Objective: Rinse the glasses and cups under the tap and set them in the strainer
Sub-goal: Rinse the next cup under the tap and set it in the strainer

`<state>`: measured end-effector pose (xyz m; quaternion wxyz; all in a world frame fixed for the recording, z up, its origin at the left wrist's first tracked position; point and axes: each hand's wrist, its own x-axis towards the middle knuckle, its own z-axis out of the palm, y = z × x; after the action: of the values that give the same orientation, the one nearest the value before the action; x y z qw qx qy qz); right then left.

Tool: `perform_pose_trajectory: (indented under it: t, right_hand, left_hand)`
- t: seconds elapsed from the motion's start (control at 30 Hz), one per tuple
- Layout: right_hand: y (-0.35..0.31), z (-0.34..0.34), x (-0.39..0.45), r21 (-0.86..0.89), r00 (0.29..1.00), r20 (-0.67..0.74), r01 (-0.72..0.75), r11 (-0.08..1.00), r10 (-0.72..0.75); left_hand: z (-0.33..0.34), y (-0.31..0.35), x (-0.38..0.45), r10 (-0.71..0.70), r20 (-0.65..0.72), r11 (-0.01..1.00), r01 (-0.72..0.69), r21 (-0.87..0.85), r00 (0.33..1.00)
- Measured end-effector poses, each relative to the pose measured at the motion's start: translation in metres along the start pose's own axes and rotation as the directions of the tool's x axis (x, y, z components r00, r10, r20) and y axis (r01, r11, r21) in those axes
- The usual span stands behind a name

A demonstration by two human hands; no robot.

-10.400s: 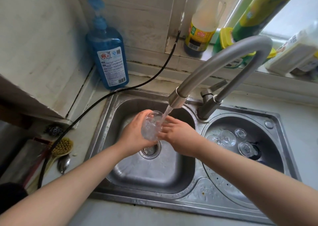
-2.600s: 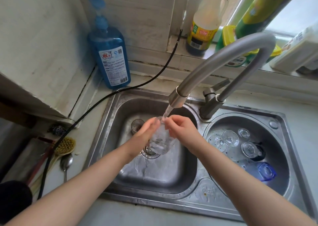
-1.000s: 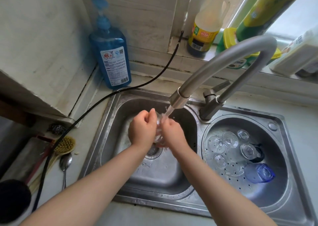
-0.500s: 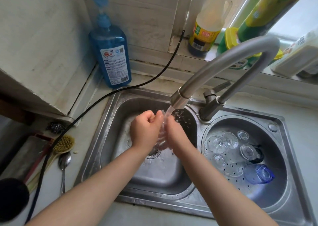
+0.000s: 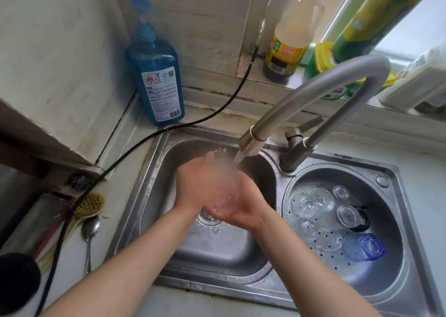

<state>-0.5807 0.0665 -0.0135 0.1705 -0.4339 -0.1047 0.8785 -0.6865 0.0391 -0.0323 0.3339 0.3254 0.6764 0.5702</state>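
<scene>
Now both hands meet under the running tap (image 5: 311,94), over the drain of the left basin (image 5: 154,196); a clear glass (image 5: 223,191), blurred by motion and water, sits between them. The left hand (image 5: 195,186) has its fingers wrapped round the glass from the nine o'clock side; the right hand (image 5: 243,210) cups it from below at about five o'clock, its fingers curled under the base. The stream strikes near the rim at one o'clock.

To do this step well, I judge the glass should be tilted so the water runs into the mouth and spills out, and turned slowly so the whole wall is washed; wet glass is slippery, so the lower hand ought to bear the weight while the other steadies and turns it; then tip it empty before carrying it across.

At three o'clock lies the round strainer (image 5: 386,263), a perforated steel bowl; several clear glasses (image 5: 321,199) already stand inverted in it, with a blue glass (image 5: 369,246) toward its five o'clock edge; bare holes show toward six o'clock, a likely spot for this one.

Around the steel sink: a blue soap bottle (image 5: 156,75) at eleven o'clock, a black cable (image 5: 135,145) trailing past it, a brush (image 5: 89,205) and spoon (image 5: 89,232) on the pale counter at nine o'clock, and bottles (image 5: 289,46) on the sill at one o'clock.
</scene>
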Motion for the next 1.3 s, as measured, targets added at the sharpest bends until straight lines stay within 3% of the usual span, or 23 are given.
perform_pose_trajectory:
  t: [0.07, 0.1, 0.13, 0.2, 0.23, 0.27, 0.33, 0.4, 0.47, 0.53, 0.6, 0.67, 0.7, 0.77, 0.8, 0.83, 0.9, 0.97, 1.03, 1.1, 1.17, 1.23, 1.3]
  right_hand:
    - [0.001, 0.001, 0.006, -0.069, 0.978, -0.177, 0.099, 0.993, -0.109]
    - [0.004, -0.001, 0.010, -0.229, 0.933, -0.266, 0.185, 0.956, -0.244]
    - [0.008, -0.002, 0.010, -0.467, 0.860, -0.287, 0.259, 0.845, -0.422]
    - [0.015, -0.004, 0.007, -0.872, 0.676, -0.117, 0.281, 0.401, -0.728]
    - [0.018, -0.005, 0.006, -0.939, 0.631, -0.009, 0.262, 0.224, -0.776]
    - [0.020, -0.007, 0.007, -0.953, 0.620, 0.043, 0.261, 0.154, -0.784]
    - [0.018, -0.008, 0.008, -0.945, 0.643, 0.025, 0.264, 0.191, -0.765]
    - [0.009, -0.003, 0.008, -0.845, 0.758, -0.131, 0.251, 0.471, -0.639]
    - [0.000, -0.004, 0.004, -0.486, 0.940, -0.223, 0.122, 0.865, -0.258]
    - [-0.005, -0.002, -0.008, -0.211, 0.996, -0.084, 0.010, 0.977, -0.028]
    - [-0.004, -0.002, -0.009, -0.150, 0.998, -0.051, 0.014, 0.989, -0.022]
    - [0.003, -0.004, -0.004, -0.277, 0.981, -0.132, 0.099, 0.956, -0.140]
    - [0.009, -0.006, 0.002, -0.444, 0.948, -0.164, 0.177, 0.879, -0.274]
    - [0.020, -0.012, 0.011, -0.789, 0.834, -0.077, 0.284, 0.545, -0.547]
    - [0.023, -0.015, 0.013, -0.847, 0.786, -0.037, 0.303, 0.437, -0.617]
    - [0.024, -0.018, 0.014, -0.859, 0.765, -0.029, 0.310, 0.407, -0.644]
    - [0.021, -0.019, 0.015, -0.778, 0.824, -0.063, 0.313, 0.544, -0.563]
    - [0.014, -0.017, 0.006, -0.454, 0.961, -0.050, 0.222, 0.863, -0.273]
    - [0.007, -0.017, -0.004, -0.190, 0.993, 0.054, 0.111, 0.976, -0.102]
    - [0.008, -0.019, -0.003, -0.171, 0.984, 0.087, 0.169, 0.971, -0.156]
    - [0.011, -0.017, 0.002, -0.254, 0.954, 0.005, 0.290, 0.923, -0.299]
    - [0.015, -0.019, 0.009, -0.375, 0.880, -0.114, 0.393, 0.840, -0.462]
    - [0.019, -0.023, 0.010, -0.518, 0.783, -0.131, 0.469, 0.715, -0.608]
  left_hand:
    - [-0.008, -0.004, 0.001, 0.050, 0.108, 0.995, -0.059, 0.085, 0.993]
    - [-0.011, -0.005, 0.002, 0.061, 0.154, 0.986, -0.084, 0.145, 0.986]
    - [-0.011, -0.005, 0.002, 0.067, 0.185, 0.972, -0.106, 0.211, 0.981]
    - [-0.006, -0.003, -0.001, 0.066, 0.203, 0.935, -0.131, 0.329, 0.977]
    - [-0.002, -0.003, -0.004, 0.063, 0.184, 0.929, -0.125, 0.347, 0.981]
    - [0.002, -0.003, -0.007, 0.060, 0.158, 0.935, -0.111, 0.338, 0.986]
    - [0.006, -0.004, -0.011, 0.048, 0.108, 0.951, -0.079, 0.299, 0.993]
    - [0.004, -0.003, -0.009, 0.002, 0.071, 0.973, -0.018, 0.231, 0.997]
    - [0.001, 0.001, -0.008, -0.049, 0.065, 0.989, 0.040, 0.144, 0.997]
    - [-0.001, 0.004, -0.007, -0.047, 0.092, 0.993, 0.036, 0.117, 0.995]
    - [-0.003, 0.004, -0.006, -0.052, 0.119, 0.992, 0.038, 0.118, 0.992]
    - [-0.005, 0.002, -0.003, -0.058, 0.139, 0.990, 0.039, 0.139, 0.989]
    - [-0.006, 0.001, -0.002, -0.056, 0.153, 0.987, 0.031, 0.160, 0.987]
    - [-0.007, -0.001, -0.001, -0.041, 0.163, 0.979, 0.008, 0.203, 0.986]
    - [-0.006, -0.002, -0.001, -0.043, 0.163, 0.976, 0.007, 0.216, 0.986]
    - [-0.006, -0.001, -0.001, -0.050, 0.162, 0.974, 0.012, 0.225, 0.985]
    - [-0.005, 0.000, -0.002, -0.096, 0.158, 0.979, 0.064, 0.196, 0.983]
    - [-0.005, 0.002, -0.005, -0.191, 0.142, 0.981, 0.183, 0.070, 0.971]
    - [-0.004, 0.005, -0.008, -0.229, 0.112, 0.973, 0.231, -0.010, 0.967]
    - [-0.002, 0.006, -0.013, -0.185, 0.078, 0.983, 0.186, -0.005, 0.980]
    - [-0.001, 0.004, -0.016, -0.194, 0.097, 0.981, 0.194, 0.011, 0.976]
    - [-0.003, -0.001, -0.021, -0.286, 0.200, 0.956, 0.294, -0.007, 0.937]
    - [-0.007, -0.002, -0.028, -0.359, 0.319, 0.917, 0.395, -0.051, 0.877]
